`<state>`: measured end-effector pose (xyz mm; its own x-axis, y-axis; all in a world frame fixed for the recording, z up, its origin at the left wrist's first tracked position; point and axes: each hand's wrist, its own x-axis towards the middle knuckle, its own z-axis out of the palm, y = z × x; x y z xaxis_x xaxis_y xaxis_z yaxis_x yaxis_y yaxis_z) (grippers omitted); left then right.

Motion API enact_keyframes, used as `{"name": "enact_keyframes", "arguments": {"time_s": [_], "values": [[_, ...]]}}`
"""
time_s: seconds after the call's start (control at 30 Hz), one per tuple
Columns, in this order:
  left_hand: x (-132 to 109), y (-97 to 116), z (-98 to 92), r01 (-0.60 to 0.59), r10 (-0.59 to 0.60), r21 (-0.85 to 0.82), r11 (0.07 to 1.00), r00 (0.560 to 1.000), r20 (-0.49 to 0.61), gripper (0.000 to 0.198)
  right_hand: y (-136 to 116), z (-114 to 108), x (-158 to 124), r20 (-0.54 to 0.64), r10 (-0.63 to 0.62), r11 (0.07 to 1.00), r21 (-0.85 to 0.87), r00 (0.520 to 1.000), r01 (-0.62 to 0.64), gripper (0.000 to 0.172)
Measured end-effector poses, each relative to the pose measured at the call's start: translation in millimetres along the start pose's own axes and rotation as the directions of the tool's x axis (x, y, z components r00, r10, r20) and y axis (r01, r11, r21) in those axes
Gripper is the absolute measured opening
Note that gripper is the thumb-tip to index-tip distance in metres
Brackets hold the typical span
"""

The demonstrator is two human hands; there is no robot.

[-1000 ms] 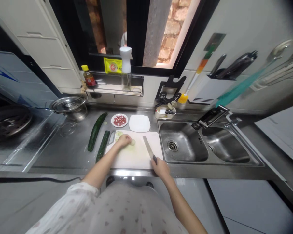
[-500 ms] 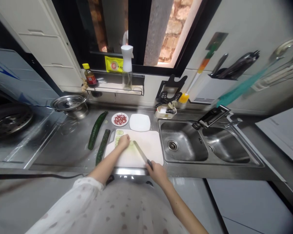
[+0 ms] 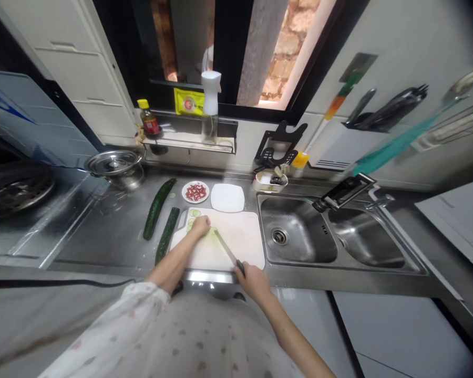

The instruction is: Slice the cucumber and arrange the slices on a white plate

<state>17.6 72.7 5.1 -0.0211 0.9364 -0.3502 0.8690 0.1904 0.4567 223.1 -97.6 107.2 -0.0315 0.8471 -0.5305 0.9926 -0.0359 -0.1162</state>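
Note:
A white cutting board lies on the steel counter in front of me. My left hand is curled with its fingers pressing down on cucumber slices on the board. My right hand grips the dark handle of a knife, whose blade slants up-left to touch the slices beside my left fingers. More cut slices lie at the board's far left corner. A half cucumber and a whole cucumber lie left of the board.
Behind the board stand a small plate of red pieces and a white square plate. A double sink is on the right, a steel pot at the back left, and a wall shelf with bottles.
The knife swung from the board's right side leftward until its blade reached the slices under my left hand. My left hand stayed put; the view shifted slightly.

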Motion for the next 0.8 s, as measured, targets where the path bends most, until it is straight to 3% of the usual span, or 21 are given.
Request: {"name": "enact_keyframes", "arguments": {"time_s": [0.3, 0.8], "values": [[-1, 1, -1.3, 0.007, -0.007, -0.002, 1.000, 1.000, 0.006, 0.013, 0, -7, 5, 0.041, -0.005, 0.999, -0.038, 0.999, 0.007, 0.037], [1, 2, -1.0, 0.028, -0.028, -0.008, 1.000, 1.000, 0.007, 0.014, 10, 1, 27, 0.021, -0.066, 0.995, -0.074, 0.998, 0.067, 0.038]]}}
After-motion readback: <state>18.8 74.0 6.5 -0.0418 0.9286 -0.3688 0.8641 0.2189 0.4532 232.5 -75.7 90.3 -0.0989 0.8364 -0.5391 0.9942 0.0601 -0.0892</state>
